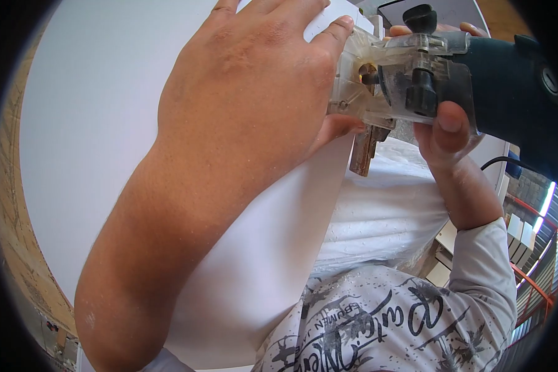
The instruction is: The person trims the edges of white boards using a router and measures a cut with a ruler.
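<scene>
A trim router (508,80) with a dark body and a clear plastic base (353,80) lies sideways at the edge of a white panel (99,80). My right hand (446,133) wraps round it from below, thumb on the near side and fingertips showing on the far side. My left hand (248,80) lies over the panel, its index finger and thumb on either side of the clear base; its other fingers are stretched out, partly beyond the frame. Black knobs (420,20) sit on the router. Below the base sticks out a worn, brownish strip (363,152). The cutter cannot be made out.
White plastic sheeting (384,204) with small specks hangs by the panel's edge, in front of my printed shirt (378,322). A black cord (499,160) runs at the right. A wooden surface (18,204) borders the left. Stacked pale boards (521,239) stand at the lower right.
</scene>
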Available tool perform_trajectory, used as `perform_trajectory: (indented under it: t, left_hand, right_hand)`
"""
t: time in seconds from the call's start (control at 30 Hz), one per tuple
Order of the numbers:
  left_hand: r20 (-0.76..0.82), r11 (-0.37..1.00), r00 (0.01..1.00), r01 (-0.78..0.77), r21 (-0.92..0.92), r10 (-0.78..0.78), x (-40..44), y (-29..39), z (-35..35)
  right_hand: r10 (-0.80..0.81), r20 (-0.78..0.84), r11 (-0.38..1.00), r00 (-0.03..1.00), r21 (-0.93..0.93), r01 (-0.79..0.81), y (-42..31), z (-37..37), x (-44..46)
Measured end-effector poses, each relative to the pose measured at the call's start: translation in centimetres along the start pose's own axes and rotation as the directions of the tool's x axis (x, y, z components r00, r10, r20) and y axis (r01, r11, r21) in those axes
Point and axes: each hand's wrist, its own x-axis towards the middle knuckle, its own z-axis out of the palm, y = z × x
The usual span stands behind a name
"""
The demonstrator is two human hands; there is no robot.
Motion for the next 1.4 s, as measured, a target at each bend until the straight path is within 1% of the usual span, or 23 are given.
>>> perform_trajectory:
  t: [0.57, 0.73, 0.87, 0.97, 1.03, 1.07, 1.13, 1.17, 1.2, 1.23, 1.27, 1.33, 1.37, 1.4]
  left_hand:
    - [0.007, 1.0, 1.0, -0.001, -0.015, 0.001, 0.2, 0.5, 0.3]
    - [0.009, 1.0, 1.0, 0.007, -0.02, -0.007, 0.7, 0.7, 0.5]
    - [0.016, 1.0, 1.0, 0.015, -0.027, -0.014, 1.2, 0.9, 0.8]
    - [0.016, 0.999, 1.0, 0.018, -0.031, -0.017, 1.3, 1.0, 0.8]
    - [0.02, 0.999, 1.0, 0.018, -0.029, -0.017, 1.5, 1.1, 0.7]
    - [0.021, 0.999, 1.0, 0.021, -0.03, -0.02, 1.5, 1.1, 0.6]
    - [0.017, 0.999, 1.0, 0.021, -0.032, -0.02, 1.5, 1.1, 0.6]
    - [0.017, 0.999, 1.0, 0.023, -0.033, -0.023, 1.5, 1.0, 0.6]
    - [0.017, 0.999, 1.0, 0.025, -0.031, -0.024, 1.5, 1.0, 0.6]
    - [0.017, 0.999, 1.0, 0.024, -0.028, -0.024, 1.6, 1.0, 0.7]
    - [0.015, 0.999, 1.0, 0.024, -0.028, -0.024, 1.6, 1.0, 0.6]
    - [0.012, 0.999, 1.0, 0.025, -0.032, -0.025, 1.6, 0.9, 0.6]
    - [0.008, 0.999, 1.0, 0.025, -0.034, -0.024, 1.6, 0.9, 0.6]
    - [0.006, 0.999, 1.0, 0.023, -0.034, -0.023, 1.6, 0.9, 0.5]
  right_hand:
    - [0.029, 0.008, 0.996, 1.0, 0.079, -0.03, 0.4, -1.4, 0.2]
    - [0.005, -0.009, 0.999, 1.0, 0.034, -0.005, 1.0, -1.6, 0.4]
    - [0.038, 0.014, 0.996, 0.999, 0.08, -0.039, 1.5, -2.4, 0.4]
    - [0.025, -0.006, 0.984, 1.0, 0.176, -0.024, 2.7, -3.3, -0.1]
    - [-0.149, -0.04, 0.983, 0.988, 0.103, 0.152, 3.1, -2.4, 0.5]
    - [-0.31, -0.039, 0.951, 0.95, -0.013, 0.31, 3.3, -0.7, 1.4]
    - [-0.445, -0.017, 0.893, 0.895, -0.081, 0.443, 3.6, 0.3, 1.9]
    - [-0.428, -0.015, 0.903, 0.904, -0.035, 0.427, 3.9, 0.2, 1.8]
    - [-0.355, -0.009, 0.935, 0.935, 0.005, 0.355, 3.8, -0.4, 1.5]
    - [-0.28, -0.002, 0.959, 0.96, 0.043, 0.279, 3.7, -1.0, 1.3]
    - [-0.144, 0.013, 0.987, 0.99, 0.07, 0.142, 3.1, -2.8, 0.7]
    - [-0.007, 0.044, 0.996, 0.999, 0.093, 0.003, 2.8, -3.5, 0.4]
    - [-0.01, 0.057, 0.996, 0.998, 0.091, 0.005, 2.8, -3.4, 0.4]
    - [-0.074, 0.052, 0.993, 0.996, 0.092, 0.069, 2.9, -2.7, 0.7]
